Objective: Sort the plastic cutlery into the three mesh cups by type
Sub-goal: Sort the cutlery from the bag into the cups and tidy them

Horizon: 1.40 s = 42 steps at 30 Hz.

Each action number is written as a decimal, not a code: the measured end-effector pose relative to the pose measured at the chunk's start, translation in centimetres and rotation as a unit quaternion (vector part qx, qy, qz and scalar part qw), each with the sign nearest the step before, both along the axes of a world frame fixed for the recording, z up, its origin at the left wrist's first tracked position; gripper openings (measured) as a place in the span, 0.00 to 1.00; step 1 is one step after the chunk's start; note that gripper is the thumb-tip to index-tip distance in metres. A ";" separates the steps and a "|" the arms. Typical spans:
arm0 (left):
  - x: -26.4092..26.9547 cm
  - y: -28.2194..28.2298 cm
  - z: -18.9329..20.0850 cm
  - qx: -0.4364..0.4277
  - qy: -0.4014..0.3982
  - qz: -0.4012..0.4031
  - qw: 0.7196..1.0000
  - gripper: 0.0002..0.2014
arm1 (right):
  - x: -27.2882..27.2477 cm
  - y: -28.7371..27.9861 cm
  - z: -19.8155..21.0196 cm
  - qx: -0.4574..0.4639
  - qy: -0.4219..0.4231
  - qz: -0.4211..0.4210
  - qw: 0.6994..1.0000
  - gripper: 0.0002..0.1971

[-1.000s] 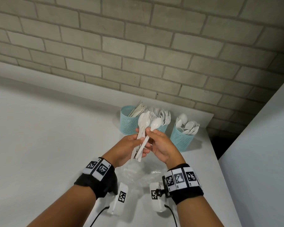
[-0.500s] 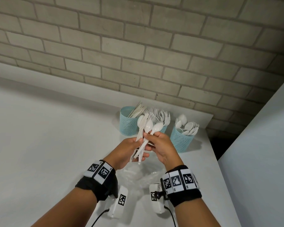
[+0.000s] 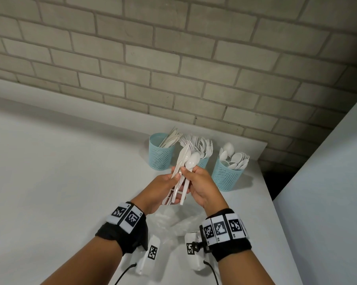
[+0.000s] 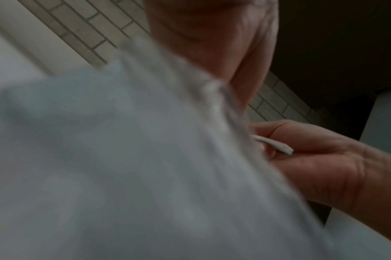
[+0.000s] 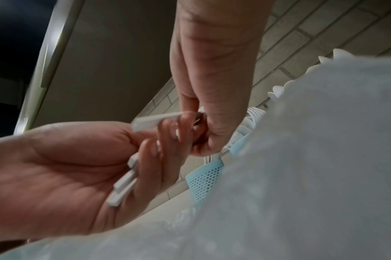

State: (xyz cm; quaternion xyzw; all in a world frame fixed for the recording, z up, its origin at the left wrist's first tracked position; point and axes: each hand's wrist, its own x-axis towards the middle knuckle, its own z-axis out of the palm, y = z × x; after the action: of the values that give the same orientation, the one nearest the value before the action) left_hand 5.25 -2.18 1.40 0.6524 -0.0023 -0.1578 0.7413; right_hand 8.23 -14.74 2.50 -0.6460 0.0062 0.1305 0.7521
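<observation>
Here, hands (image 3: 163,187) grip cutlery (image 3: 181,171).

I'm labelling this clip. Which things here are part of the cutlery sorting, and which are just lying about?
Part of the job:
left hand and right hand, both gripping the cutlery bundle
knife cup
fork cup
spoon cup

Lying about:
clear plastic bag on the table
brick wall

Dim, even light across the head view, soft shadows right of the turquoise mesh cups (image 3: 227,175). Brick lines bending at the edges. Wrist views murky, white blur filling the near foreground.
</observation>
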 end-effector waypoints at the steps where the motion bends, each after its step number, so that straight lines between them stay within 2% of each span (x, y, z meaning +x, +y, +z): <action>1: 0.0 0.0 0.0 0.000 -0.001 0.001 1.000 0.18 | 0.1 0.0 -0.1 -0.004 -0.002 -0.013 1.000 0.09; 6: 0.0 -0.2 -0.2 0.024 -0.003 0.003 1.000 0.16 | 0.6 -0.4 0.0 -0.017 -0.003 -0.061 0.998 0.06; 10: 0.1 -0.5 -0.3 0.034 0.011 -0.001 0.999 0.15 | 0.7 -0.5 0.0 -0.028 -0.017 -0.081 0.996 0.08; 15: 0.1 -0.3 -0.3 0.037 0.029 -0.014 0.999 0.13 | 1.7 -1.6 0.8 0.042 -0.030 -0.188 0.981 0.08; 18: 0.2 0.1 -0.2 0.057 0.012 -0.019 0.998 0.14 | 3.3 -3.6 3.0 0.055 -0.064 -0.272 0.959 0.05; 21: 0.3 0.3 -0.1 0.075 -0.006 -0.013 0.997 0.14 | 4.8 -6.0 5.3 0.037 -0.157 -0.362 0.918 0.08; 25: 0.4 0.3 -0.3 0.076 -0.008 -0.013 0.997 0.14 | 6.5 -8.4 6.8 0.058 -0.226 -0.414 0.880 0.05; 28: 0.6 0.4 -0.4 0.078 -0.009 -0.012 0.997 0.14 | 7.8 -9.3 6.6 0.055 -0.240 -0.416 0.876 0.05; 32: 0.7 0.6 -0.3 0.079 -0.009 -0.009 0.997 0.15 | 9.0 -9.8 4.6 -0.034 -0.217 -0.356 0.908 0.08; 34: 0.7 0.8 -0.2 0.077 -0.007 -0.004 0.997 0.16 | 9.2 -10.0 3.7 -0.062 -0.202 -0.346 0.914 0.09; 39: 0.8 1.2 0.0 0.074 0.000 0.011 0.997 0.16 | 9.5 -10.4 3.5 -0.014 -0.207 -0.346 0.915 0.19; 41: 0.8 1.1 0.0 0.074 0.002 0.013 0.997 0.16 | 9.7 -10.5 3.7 -0.032 -0.221 -0.350 0.910 0.20; 42: 0.8 1.1 0.0 0.074 0.002 0.012 0.997 0.16 | 9.9 -10.5 3.8 -0.059 -0.226 -0.350 0.907 0.18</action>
State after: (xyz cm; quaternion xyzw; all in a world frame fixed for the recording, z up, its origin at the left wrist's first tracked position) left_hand 6.06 -1.12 1.38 0.7049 0.0191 -0.1499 0.6930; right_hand 18.12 -25.23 6.29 -0.6576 0.0693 -0.2917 0.6911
